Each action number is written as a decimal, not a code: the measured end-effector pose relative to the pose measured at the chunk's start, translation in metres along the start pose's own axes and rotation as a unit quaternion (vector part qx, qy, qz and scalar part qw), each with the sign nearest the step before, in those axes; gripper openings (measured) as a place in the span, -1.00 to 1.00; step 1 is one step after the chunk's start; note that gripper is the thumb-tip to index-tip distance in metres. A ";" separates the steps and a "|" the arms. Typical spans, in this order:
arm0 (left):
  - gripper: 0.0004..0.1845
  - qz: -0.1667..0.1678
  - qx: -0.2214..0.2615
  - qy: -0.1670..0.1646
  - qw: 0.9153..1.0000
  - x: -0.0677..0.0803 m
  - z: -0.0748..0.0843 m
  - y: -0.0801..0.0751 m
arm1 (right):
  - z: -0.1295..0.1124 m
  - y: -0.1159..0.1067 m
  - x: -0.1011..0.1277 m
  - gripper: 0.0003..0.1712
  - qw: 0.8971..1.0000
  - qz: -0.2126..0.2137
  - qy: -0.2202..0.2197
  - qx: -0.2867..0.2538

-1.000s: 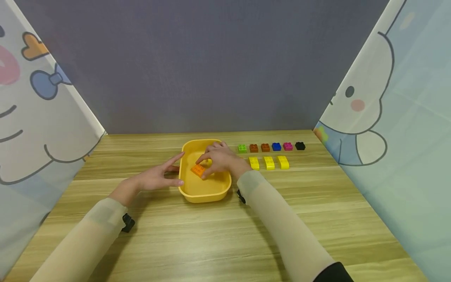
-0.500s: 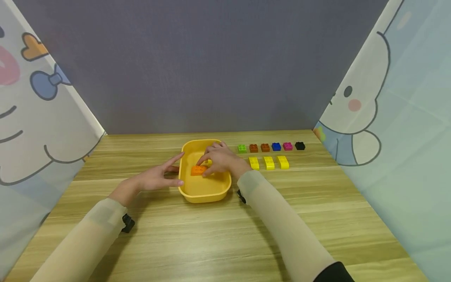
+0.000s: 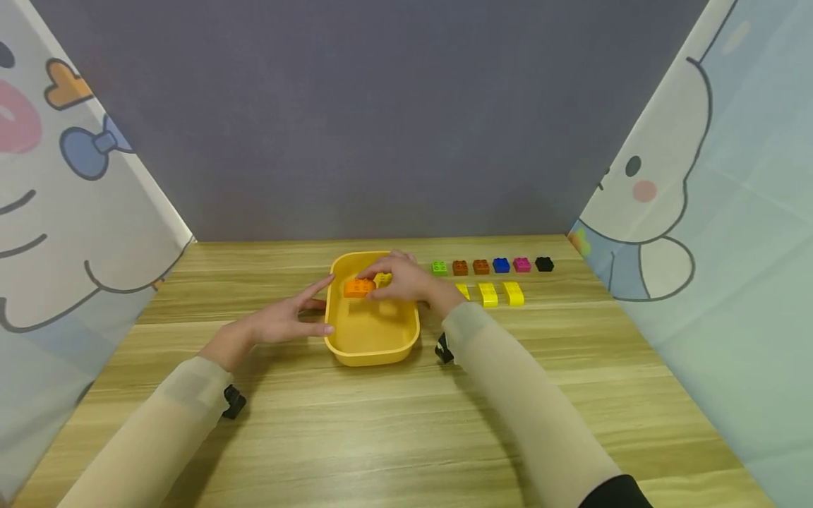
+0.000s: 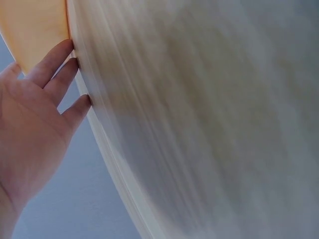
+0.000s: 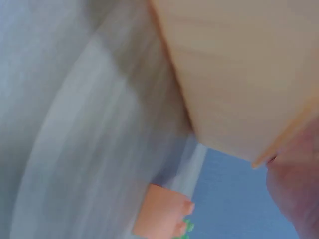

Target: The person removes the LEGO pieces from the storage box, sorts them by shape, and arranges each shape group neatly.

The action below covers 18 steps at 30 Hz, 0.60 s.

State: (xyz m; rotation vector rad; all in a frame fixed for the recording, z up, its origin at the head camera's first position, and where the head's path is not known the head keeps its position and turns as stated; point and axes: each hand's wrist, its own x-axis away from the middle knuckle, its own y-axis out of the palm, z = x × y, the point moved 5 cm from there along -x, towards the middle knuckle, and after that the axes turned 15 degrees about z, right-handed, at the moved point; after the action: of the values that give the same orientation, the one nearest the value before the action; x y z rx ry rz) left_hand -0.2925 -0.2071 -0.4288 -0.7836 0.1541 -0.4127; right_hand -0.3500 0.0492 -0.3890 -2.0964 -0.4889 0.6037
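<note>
A yellow tray (image 3: 371, 360) stands on the wooden table. Inside it, my right hand (image 3: 400, 277) pinches the right end of an orange toy brick (image 3: 357, 288) between thumb and fingers. A yellow brick (image 3: 383, 279) shows in the tray behind that hand, partly hidden. At the tray's left side is my left hand (image 3: 282, 321), thumb and fingers spread, fingertips against the outer wall. The left wrist view shows the left hand (image 4: 37, 109) with straight fingers along the tray wall (image 4: 37, 30). In the right wrist view the tray wall (image 5: 234, 79) hides most of the right hand (image 5: 299, 179).
Right of the tray, a back row holds a green brick (image 3: 440, 268), two brown ones (image 3: 460, 268), a blue (image 3: 501, 265), a pink (image 3: 522, 264) and a black brick (image 3: 544, 264). Yellow bricks (image 3: 488, 295) line up in front, one partly behind the right wrist.
The orange brick has turned from slanted to straight and moved toward the tray's back with my right hand. My left hand keeps its place at the tray.
</note>
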 end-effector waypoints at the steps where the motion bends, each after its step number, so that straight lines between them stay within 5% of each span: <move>1: 0.18 0.000 0.002 0.000 1.000 0.000 0.000 0.000 | -0.001 -0.004 0.001 -0.47 1.000 0.004 0.000 -0.014; 9: 0.18 0.005 0.003 0.001 1.000 -0.001 -0.001 0.000 | 0.003 -0.029 0.030 -0.46 0.994 0.013 0.005 -0.109; 18: 0.18 0.005 0.004 -0.001 1.000 0.000 -0.001 0.001 | 0.015 -0.058 0.077 -0.46 0.993 0.062 0.029 -0.092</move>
State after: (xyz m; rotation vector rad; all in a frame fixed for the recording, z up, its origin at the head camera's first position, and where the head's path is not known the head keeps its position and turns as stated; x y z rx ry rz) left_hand -0.2925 -0.2072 -0.4299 -0.7747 0.1548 -0.4026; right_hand -0.3040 0.1322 -0.3665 -2.3260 -0.3971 0.5860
